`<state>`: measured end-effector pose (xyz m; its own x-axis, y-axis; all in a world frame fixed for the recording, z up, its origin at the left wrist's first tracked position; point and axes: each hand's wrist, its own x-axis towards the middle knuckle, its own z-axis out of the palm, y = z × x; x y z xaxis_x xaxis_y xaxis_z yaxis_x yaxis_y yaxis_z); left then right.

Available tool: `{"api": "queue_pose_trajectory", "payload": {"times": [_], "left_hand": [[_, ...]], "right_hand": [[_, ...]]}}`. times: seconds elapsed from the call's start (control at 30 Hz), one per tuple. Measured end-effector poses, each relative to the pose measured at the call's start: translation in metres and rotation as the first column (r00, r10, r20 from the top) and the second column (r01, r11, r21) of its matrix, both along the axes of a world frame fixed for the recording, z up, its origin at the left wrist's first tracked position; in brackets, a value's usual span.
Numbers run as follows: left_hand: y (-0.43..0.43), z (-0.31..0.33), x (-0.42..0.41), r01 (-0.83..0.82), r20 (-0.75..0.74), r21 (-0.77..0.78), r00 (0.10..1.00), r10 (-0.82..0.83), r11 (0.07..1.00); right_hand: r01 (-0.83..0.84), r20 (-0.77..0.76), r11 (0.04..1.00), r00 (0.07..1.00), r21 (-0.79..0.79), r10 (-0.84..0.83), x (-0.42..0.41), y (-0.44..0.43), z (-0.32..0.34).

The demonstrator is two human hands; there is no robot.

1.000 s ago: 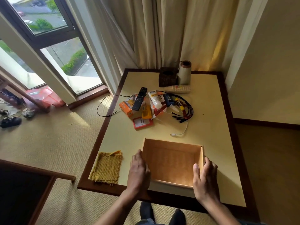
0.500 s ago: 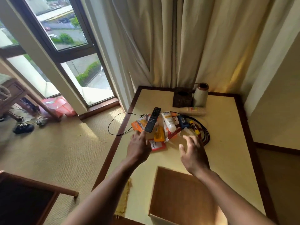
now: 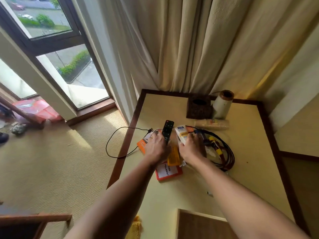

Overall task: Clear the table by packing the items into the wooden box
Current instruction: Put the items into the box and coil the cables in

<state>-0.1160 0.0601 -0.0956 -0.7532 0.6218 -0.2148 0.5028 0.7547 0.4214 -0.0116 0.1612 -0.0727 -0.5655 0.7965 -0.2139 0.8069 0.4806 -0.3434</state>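
Head view: nearest the camera, the wooden box (image 3: 202, 225) shows only its far rim and part of its bare floor at the bottom edge of the frame, with nothing visible inside on the part that shows, so the packing looks barely begun. Beyond the box, across a bare stretch of the table (image 3: 250, 152), lies the pile, and both forearms reach over the box straight into it. The left hand (image 3: 158, 149) lies palm down on the pile's left side, over the orange packet (image 3: 141, 144), with its fingers against the lower end of the black remote (image 3: 167, 129); whether they have closed on it cannot be told. The right hand (image 3: 192, 149) presses down just right of the remote, fingers curled at the base of the white tube (image 3: 181, 133), apparently closing on it, though a firm hold is not certain. A red card (image 3: 168, 171) pokes out from under the wrists on the box side of the pile, and a coil of dark cables (image 3: 227, 152) loops to the pile's right. To do this step well, each hand should probably take one loose, rigid item from the top and lift straight up, as the cables could snag and drag their neighbours. Farther from the box, behind the pile, stand a dark woven holder (image 3: 198, 106) and a pale cylinder (image 3: 221, 106).
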Motion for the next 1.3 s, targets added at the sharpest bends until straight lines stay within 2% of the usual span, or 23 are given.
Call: {"api": "queue_pose_trajectory", "payload": {"times": [0.2, 0.33, 0.47, 0.57, 0.7, 0.9, 1.0, 1.07, 1.13, 1.2, 1.3], "left_hand": [[0.006, -0.021, -0.003, -0.027, 0.043, -0.014, 0.999, 0.028, 1.000], [-0.004, -0.009, 0.003, -0.070, 0.109, 0.087, 0.992, 0.061, 0.994], [-0.046, 0.010, 0.039, -0.043, 0.109, 0.191, 0.994, 0.022, 0.981], [-0.084, 0.000, 0.074, -0.071, 0.111, 0.234, 0.993, 0.046, 0.970], [-0.118, -0.031, 0.107, -0.052, 0.134, 0.139, 0.990, 0.033, 0.989], [-0.130, -0.046, 0.119, -0.025, 0.047, -0.110, 0.998, 0.030, 0.994], [-0.127, -0.042, 0.114, 0.005, -0.015, -0.179, 1.000, -0.008, 0.984], [-0.121, -0.034, 0.105, 0.013, -0.075, -0.180, 0.997, -0.027, 0.984], [-0.109, -0.026, 0.087, -0.002, -0.146, -0.103, 0.989, -0.013, 0.995], [-0.092, -0.020, 0.062, 0.012, -0.217, -0.020, 0.976, -0.016, 1.000], [-0.066, -0.013, 0.028, 0.044, -0.242, -0.067, 0.968, -0.059, 0.997]], "right_hand": [[0.035, -0.017, 0.997, 0.999, -0.069, -0.036, 0.001, 0.002, -0.002], [0.050, -0.170, 0.998, 0.984, -0.040, -0.056, 0.027, -0.004, 0.013], [0.017, -0.269, 0.990, 0.962, -0.143, -0.055, 0.086, -0.020, 0.018], [-0.057, -0.193, 0.979, 0.981, -0.197, 0.018, 0.127, -0.027, 0.001], [-0.139, -0.044, 0.954, 0.990, -0.267, 0.132, 0.146, -0.033, -0.021], [-0.197, 0.077, 0.937, 0.971, -0.289, 0.228, 0.136, -0.037, -0.026], [-0.211, 0.152, 0.935, 0.953, -0.286, 0.261, 0.122, -0.029, -0.021], [-0.199, 0.099, 0.950, 0.969, -0.239, 0.227, 0.106, -0.021, -0.012], [-0.200, -0.057, 0.963, 0.980, -0.179, 0.193, 0.084, -0.016, -0.003], [-0.275, -0.136, 0.954, 0.956, -0.118, 0.259, 0.055, -0.014, -0.001], [-0.417, -0.112, 0.906, 0.906, -0.076, 0.408, 0.012, -0.012, -0.012]]}}
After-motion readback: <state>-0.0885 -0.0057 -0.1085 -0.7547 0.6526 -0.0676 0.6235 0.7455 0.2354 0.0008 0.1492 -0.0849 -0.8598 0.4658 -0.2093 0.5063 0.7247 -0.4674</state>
